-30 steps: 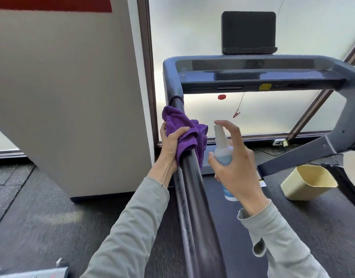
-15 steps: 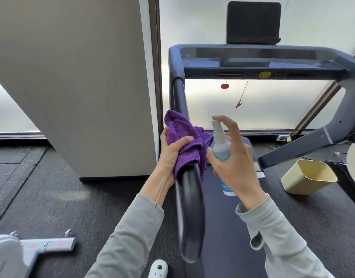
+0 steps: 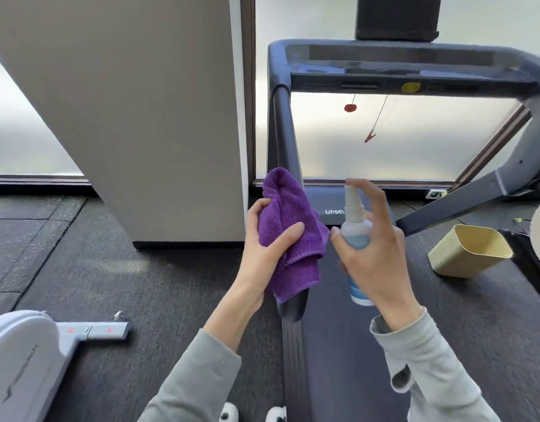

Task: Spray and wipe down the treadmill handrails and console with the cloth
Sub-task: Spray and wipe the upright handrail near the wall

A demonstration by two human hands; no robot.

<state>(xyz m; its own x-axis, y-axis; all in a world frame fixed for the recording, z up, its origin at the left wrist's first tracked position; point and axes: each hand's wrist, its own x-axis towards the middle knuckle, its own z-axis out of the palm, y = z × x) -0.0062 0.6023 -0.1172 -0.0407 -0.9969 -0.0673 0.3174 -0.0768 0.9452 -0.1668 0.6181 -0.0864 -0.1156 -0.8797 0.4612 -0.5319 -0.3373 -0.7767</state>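
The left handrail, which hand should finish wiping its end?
Left. The left hand already presses the purple cloth around the handrail near its lower end, while the right hand is occupied gripping the spray bottle.

Left hand has the purple cloth wrapped round the near end of the treadmill handrail, right hand gripping a spray bottle just beside it.
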